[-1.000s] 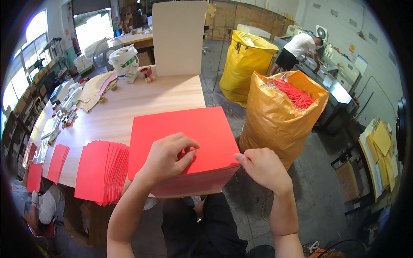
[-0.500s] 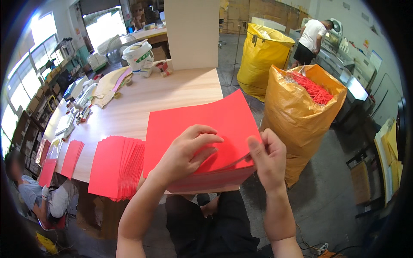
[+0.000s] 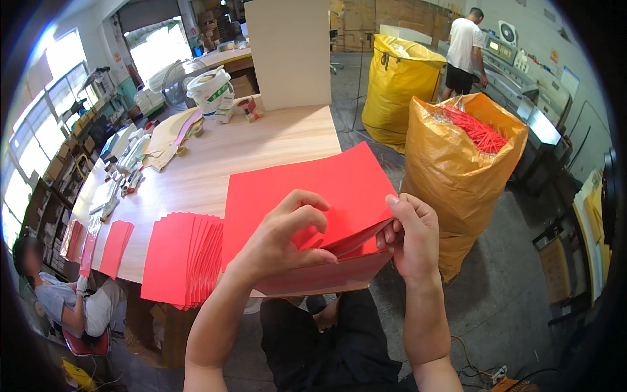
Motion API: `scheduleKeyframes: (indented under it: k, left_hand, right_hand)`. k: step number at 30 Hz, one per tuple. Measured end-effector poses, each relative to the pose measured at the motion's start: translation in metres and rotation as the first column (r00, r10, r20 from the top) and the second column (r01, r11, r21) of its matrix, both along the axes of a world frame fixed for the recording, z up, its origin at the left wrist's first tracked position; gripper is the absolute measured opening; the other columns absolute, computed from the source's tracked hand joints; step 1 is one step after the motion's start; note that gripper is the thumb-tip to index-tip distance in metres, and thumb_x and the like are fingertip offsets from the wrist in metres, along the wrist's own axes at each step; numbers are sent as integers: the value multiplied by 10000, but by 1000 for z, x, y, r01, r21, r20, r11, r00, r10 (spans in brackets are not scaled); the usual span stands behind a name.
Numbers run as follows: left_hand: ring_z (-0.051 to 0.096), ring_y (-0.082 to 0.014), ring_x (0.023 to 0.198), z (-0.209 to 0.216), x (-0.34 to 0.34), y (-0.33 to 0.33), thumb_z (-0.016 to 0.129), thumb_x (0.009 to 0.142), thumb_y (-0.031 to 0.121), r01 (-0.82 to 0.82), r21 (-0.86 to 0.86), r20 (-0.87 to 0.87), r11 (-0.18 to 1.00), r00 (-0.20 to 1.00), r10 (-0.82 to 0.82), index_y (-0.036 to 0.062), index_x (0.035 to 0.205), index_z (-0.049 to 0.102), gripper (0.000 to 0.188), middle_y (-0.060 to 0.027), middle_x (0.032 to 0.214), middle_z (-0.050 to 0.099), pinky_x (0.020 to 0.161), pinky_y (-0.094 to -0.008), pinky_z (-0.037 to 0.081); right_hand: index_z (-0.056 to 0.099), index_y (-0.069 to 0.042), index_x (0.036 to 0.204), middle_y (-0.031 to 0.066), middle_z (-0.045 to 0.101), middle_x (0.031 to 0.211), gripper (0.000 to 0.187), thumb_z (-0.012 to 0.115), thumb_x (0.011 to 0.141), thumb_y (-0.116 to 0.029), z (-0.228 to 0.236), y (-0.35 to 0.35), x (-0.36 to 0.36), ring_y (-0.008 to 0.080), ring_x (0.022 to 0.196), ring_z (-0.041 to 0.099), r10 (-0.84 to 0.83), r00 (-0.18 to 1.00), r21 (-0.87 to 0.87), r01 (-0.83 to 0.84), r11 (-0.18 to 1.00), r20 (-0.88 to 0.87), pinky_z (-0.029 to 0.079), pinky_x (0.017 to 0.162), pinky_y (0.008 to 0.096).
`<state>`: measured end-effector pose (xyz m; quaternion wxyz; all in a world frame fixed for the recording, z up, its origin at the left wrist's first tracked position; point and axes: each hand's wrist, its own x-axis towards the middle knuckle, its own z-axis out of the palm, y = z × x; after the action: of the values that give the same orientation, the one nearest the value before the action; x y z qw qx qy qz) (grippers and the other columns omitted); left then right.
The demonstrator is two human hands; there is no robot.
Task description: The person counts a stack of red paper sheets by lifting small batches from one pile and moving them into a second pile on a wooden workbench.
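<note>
Red paper stack sits at the desk's near right corner. Left hand presses curled fingers on top; right hand pinches the lifted top sheets at the stack's right edge. Fanned red sheets lie just left.

Left hand presses on the thick stack of red paper sheets at the wooden table's edge; right hand lifts the top sheet's corner.
</note>
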<state>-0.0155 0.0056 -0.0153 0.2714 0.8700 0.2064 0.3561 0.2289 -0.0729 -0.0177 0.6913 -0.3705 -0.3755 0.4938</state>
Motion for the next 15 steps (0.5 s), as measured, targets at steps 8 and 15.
scheduleKeyframes:
  k: [8, 15]
  left_hand:
    - [675, -351, 1277, 4, 11, -10, 757, 947, 5, -80, 36, 152, 996, 986, 74, 104, 1340, 718, 408, -165, 1397, 659, 1088, -446, 539]
    - [677, -403, 1249, 8, 8, -10, 891, 880, 200, -20, 155, -59, 988, 998, 29, 158, 1257, 753, 403, -179, 1404, 630, 1020, -472, 581]
  right_hand:
    - [518, -127, 691, -20, 509, 607, 443, 692, 1075, -265, -4, 5, -12, 102, 521, 480, -493, 519, 369, 328, 869, 699, 343, 485, 291]
    - [534, -100, 695, 23, 557, 606, 419, 663, 1070, -234, 7, 2, -5, 130, 555, 604, -38, 999, -33, 38, 999, 1, 455, 512, 261]
